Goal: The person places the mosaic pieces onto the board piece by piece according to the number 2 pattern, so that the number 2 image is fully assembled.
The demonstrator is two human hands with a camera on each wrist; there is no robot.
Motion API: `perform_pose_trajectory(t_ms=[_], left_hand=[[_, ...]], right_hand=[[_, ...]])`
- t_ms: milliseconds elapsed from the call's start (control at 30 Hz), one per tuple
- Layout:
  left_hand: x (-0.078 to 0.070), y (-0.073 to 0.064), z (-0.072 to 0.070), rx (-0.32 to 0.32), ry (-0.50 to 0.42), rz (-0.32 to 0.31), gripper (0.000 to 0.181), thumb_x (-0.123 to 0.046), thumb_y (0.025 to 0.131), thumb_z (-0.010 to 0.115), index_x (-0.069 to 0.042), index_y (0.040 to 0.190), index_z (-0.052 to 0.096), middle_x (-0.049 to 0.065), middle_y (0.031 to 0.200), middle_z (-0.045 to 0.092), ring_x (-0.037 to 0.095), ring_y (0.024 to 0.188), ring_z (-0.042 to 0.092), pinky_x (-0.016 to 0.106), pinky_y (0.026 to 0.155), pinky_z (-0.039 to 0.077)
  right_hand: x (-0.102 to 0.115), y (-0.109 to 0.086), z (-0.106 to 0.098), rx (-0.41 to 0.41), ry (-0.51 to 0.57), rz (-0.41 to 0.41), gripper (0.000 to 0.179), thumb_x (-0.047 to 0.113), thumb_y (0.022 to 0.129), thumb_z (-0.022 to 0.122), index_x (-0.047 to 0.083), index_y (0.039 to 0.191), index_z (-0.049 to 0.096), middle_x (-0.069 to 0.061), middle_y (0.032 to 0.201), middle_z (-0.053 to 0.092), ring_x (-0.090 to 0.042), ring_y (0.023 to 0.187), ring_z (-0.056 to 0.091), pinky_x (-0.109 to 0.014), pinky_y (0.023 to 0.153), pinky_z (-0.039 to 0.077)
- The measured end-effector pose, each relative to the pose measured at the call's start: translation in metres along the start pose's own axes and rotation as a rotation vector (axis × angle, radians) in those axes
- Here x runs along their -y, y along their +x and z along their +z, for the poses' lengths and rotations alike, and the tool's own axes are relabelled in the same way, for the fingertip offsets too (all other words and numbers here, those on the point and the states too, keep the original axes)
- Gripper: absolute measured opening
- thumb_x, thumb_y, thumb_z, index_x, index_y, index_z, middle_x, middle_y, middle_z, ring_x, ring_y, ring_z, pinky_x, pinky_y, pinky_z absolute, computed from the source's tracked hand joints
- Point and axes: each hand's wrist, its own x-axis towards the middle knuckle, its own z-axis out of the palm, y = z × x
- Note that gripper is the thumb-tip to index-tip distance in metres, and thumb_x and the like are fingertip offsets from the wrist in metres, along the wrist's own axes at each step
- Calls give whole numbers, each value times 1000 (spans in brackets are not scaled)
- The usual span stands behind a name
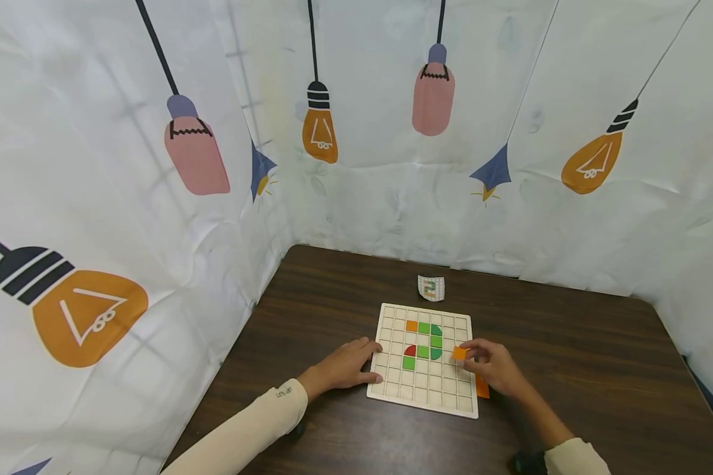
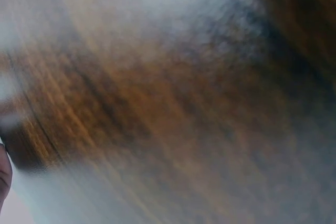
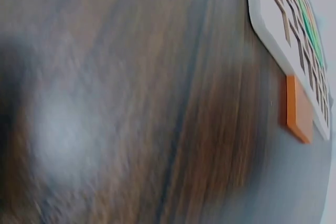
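A white gridded board (image 1: 428, 396) lies on the table, its inlaid tiles making a bent figure. In that figure are an orange square tile (image 1: 412, 326), a red rounded tile (image 1: 410, 350), green squares such as this green tile (image 1: 408, 363) and darker green rounded tiles. My left hand (image 1: 346, 365) rests at the board's left edge, fingertips and thumb on the rim. Over the right side of the grid, my right hand (image 1: 495, 366) pinches another orange square tile (image 1: 459, 353) between thumb and fingers. Beside the right edge lies an orange block (image 3: 300, 109), partly behind that hand in the head view.
A small curled paper card (image 1: 431, 288) printed with a coloured tile figure lies beyond the board. Dark wood-grain tabletop (image 1: 582, 356) extends to both sides. White curtains (image 1: 386, 204) printed with lamps enclose the table at the back and left.
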Motion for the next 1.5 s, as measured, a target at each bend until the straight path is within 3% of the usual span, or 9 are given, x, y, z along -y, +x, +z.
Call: perform_pose_trajectory(t_ms=[167,533,867,1100,1500], left_hand=[[0,0,0,6,4,-1,64,-59,91,65,-19,140,51,-3,114,56,8,97,51,33,92,46],[1,1,1,-1,5,7,64,-59,91,65,-19,139,52,-2,116,57,9,99,52,34,93,46],[0,1,-1,4,3,-3,63,-58,91,66,-20,139,52,-2,115,57,9,98,52,33,92,46],[-1,0,0,8,1,-8,64,-60,90,65,-20,139,52,-3,115,57,9,97,52,33,92,47],[-2,1,-1,17,8,-18,65,-60,90,65,-20,139,52,-2,114,57,11,97,52,33,93,47]], right_hand=[[7,-1,8,18,26,-22,29,13,86,80,2,112,72,-7,89,66,-4,54,43,-21,48,36],[15,-3,26,110,121,23,32,4,87,74,-3,117,69,-15,96,65,-4,53,50,-23,48,44],[22,-2,50,141,142,-31,26,7,87,76,-3,110,70,-5,87,66,-3,58,53,-22,53,46],[25,-3,63,180,185,-17,27,7,87,76,-3,111,69,-7,88,66,0,50,41,-19,48,38],[28,-4,83,185,171,-41,28,10,85,79,-4,107,70,-4,84,66,2,51,44,-18,50,41]])
